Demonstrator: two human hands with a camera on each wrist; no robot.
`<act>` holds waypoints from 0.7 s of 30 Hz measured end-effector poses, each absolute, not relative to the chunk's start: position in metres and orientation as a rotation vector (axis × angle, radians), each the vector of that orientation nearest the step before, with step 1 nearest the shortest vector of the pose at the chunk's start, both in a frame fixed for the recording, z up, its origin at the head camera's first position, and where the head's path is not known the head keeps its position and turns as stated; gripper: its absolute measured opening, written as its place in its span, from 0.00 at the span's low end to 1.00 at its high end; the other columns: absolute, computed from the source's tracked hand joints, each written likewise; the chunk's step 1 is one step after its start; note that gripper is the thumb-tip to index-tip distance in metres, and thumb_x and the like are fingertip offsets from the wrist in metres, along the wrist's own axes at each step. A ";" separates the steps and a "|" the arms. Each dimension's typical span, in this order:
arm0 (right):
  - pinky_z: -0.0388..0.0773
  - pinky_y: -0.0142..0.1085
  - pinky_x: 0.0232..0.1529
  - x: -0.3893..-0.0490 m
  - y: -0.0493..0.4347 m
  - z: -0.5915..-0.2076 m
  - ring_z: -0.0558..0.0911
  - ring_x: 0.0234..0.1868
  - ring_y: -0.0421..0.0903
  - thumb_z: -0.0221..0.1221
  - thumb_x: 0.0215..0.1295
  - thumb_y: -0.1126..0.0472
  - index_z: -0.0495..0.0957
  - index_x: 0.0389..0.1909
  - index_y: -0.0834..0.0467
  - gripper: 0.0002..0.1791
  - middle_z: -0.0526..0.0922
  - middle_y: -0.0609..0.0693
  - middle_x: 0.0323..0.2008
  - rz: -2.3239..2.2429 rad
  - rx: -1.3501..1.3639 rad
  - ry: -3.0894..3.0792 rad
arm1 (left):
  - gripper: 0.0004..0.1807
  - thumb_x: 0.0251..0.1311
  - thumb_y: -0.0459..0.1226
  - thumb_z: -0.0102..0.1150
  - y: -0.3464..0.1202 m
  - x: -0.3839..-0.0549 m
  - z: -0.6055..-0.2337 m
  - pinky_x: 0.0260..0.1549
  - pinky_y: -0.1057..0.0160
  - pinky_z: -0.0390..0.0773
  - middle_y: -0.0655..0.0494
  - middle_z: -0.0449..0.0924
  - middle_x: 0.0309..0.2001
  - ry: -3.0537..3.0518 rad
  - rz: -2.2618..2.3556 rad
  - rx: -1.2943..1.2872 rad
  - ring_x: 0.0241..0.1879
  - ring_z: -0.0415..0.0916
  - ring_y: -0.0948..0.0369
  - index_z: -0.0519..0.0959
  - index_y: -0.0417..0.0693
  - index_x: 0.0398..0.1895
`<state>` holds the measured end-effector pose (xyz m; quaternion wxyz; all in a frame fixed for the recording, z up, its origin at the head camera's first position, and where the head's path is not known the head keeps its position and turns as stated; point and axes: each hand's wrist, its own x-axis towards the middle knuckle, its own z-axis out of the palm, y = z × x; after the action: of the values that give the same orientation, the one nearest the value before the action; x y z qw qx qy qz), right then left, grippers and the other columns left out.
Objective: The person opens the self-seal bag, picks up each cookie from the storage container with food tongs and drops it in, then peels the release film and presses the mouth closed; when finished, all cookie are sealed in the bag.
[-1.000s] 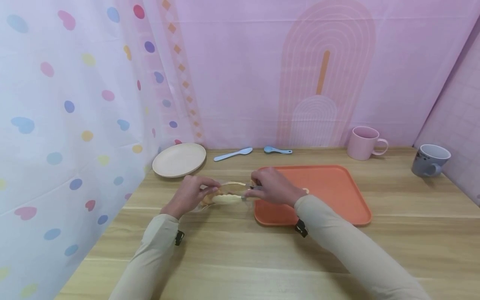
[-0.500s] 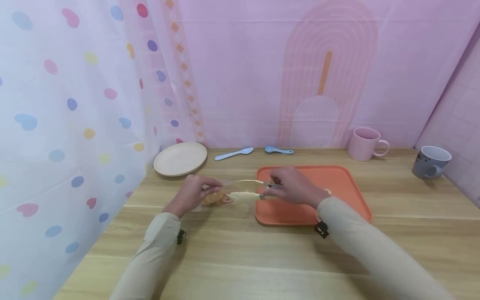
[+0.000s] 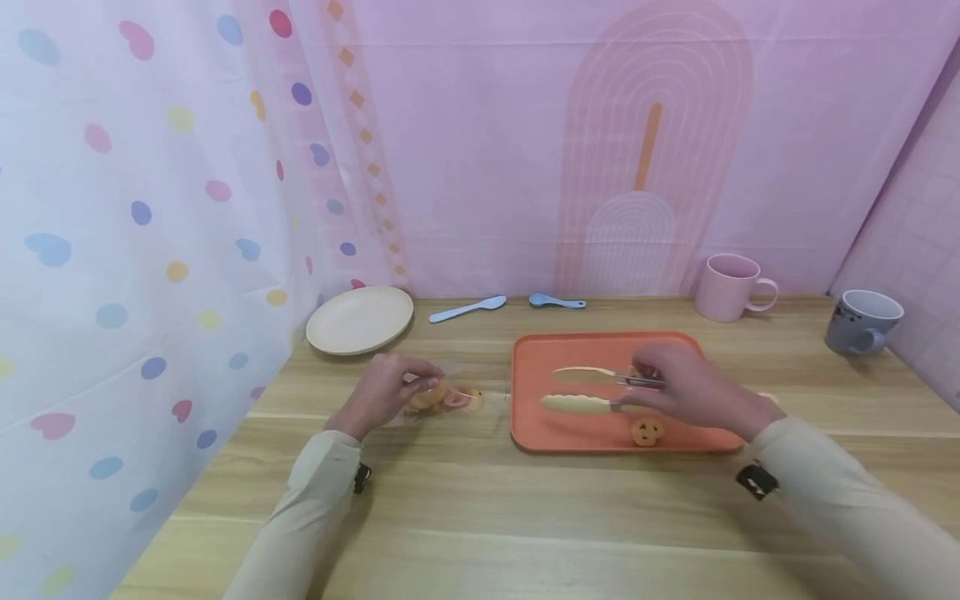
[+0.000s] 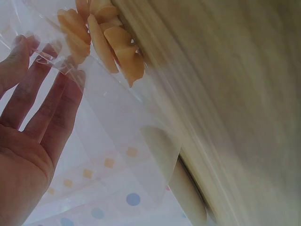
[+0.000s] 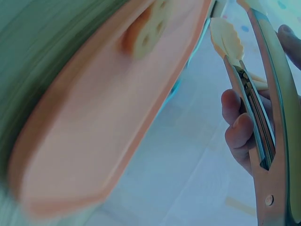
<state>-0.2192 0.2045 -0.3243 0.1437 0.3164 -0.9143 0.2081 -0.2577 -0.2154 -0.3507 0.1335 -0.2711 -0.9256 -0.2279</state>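
In the head view my left hand (image 3: 386, 392) pinches the edge of a clear plastic bag (image 3: 491, 377) lying left of the orange tray. Inside the bag are several tan cookies (image 4: 124, 54), a reddish ring-shaped piece (image 3: 455, 398) and a round piece with a face (image 3: 474, 401) towards its mouth. My right hand (image 3: 682, 383) grips a pair of food tongs (image 3: 577, 404) with cream scalloped tips. The tips stand apart over the tray (image 3: 525, 429), pointing left, with nothing between them. A cookie with face-like holes (image 3: 647, 432) lies near the tray's front rim, just below the tongs.
Behind the bag sits a cream plate (image 3: 360, 321) at the back left. Two light blue spoons lie along the back edge, a long one (image 3: 468, 309) and a short one (image 3: 557, 301). A pink mug (image 3: 726, 287) and a grey mug (image 3: 862, 321) stand at the right.
My right hand has drawn the tongs out of the bag and carried them right, over the tray. The cookie on the tray is now uncovered. My left hand stays at the bag.
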 end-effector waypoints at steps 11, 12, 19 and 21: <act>0.64 0.24 0.21 -0.194 0.269 -0.326 0.66 0.24 0.28 0.75 0.52 0.49 0.70 0.24 0.46 0.20 0.67 0.34 0.21 0.523 0.927 -2.652 | 0.05 0.59 0.34 0.69 -0.216 -0.257 -0.349 0.47 0.50 0.87 0.49 0.91 0.41 -2.670 -0.666 -0.790 0.44 0.89 0.51 0.90 0.45 0.37; 0.66 0.25 0.22 -0.194 0.274 -0.326 0.67 0.25 0.28 0.75 0.52 0.50 0.71 0.25 0.45 0.19 0.68 0.33 0.22 0.520 0.942 -2.639 | 0.05 0.59 0.33 0.68 -0.216 -0.257 -0.348 0.47 0.50 0.87 0.49 0.91 0.41 -2.672 -0.663 -0.792 0.44 0.89 0.51 0.89 0.45 0.37; 0.77 0.28 0.27 -0.192 0.312 -0.322 0.77 0.32 0.25 0.78 0.44 0.54 0.78 0.33 0.44 0.18 0.80 0.30 0.29 0.381 0.918 -2.586 | 0.05 0.60 0.33 0.67 -0.217 -0.256 -0.350 0.48 0.51 0.87 0.48 0.91 0.42 -2.711 -0.682 -0.770 0.45 0.88 0.50 0.89 0.45 0.37; 0.80 0.29 0.29 -0.192 0.322 -0.321 0.80 0.34 0.26 0.79 0.42 0.55 0.80 0.34 0.44 0.19 0.82 0.31 0.32 0.350 0.902 -2.590 | 0.05 0.60 0.33 0.67 -0.218 -0.256 -0.350 0.48 0.51 0.87 0.48 0.90 0.42 -2.711 -0.687 -0.774 0.45 0.88 0.50 0.89 0.45 0.37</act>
<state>-0.1918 0.3221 -0.3208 0.1874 0.3204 -0.9202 0.1242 -0.2560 -0.2177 -0.3504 0.1197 -0.2648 -0.9275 -0.2350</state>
